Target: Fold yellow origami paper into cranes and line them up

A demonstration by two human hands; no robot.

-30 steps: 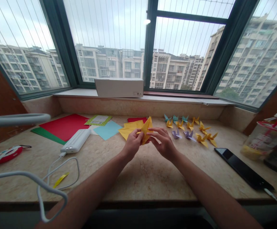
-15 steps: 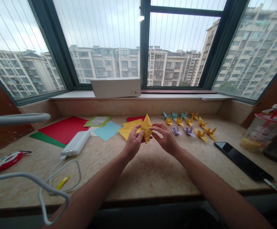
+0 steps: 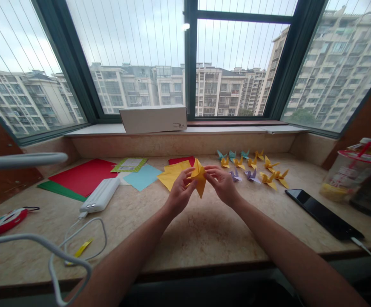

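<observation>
Both grips are closed on the yellow piece (image 3: 199, 178): the left hand (image 3: 181, 187) pinches one side, thumb below the fingers, and the right hand (image 3: 222, 183) has thumb and fingertips at the opposite edge. From the left palm the piece lies at about 2 o'clock, from the right palm between 9 and 10; both hands touch it, so neither is nearer. Its long axis runs almost 12 to 6, the lower tip leaning slightly toward 5, and it appears lifted off the surface (image 3: 201, 236). Around it, yellow sheets (image 3: 169, 178) lie between 9 and 10 o'clock, a blue sheet (image 3: 142, 176) farther out at 9, folded birds (image 3: 251, 175) near 3, and a phone (image 3: 324, 214) between 3 and 4.

The back of the piece is hidden, as are some left fingertips, and its finer creases are too small to read. How firmly the right fingertips press is unclear. The left hand covers part of the yellow sheets. Both forearms (image 3: 147, 238) run out of view at 6 o'clock.
</observation>
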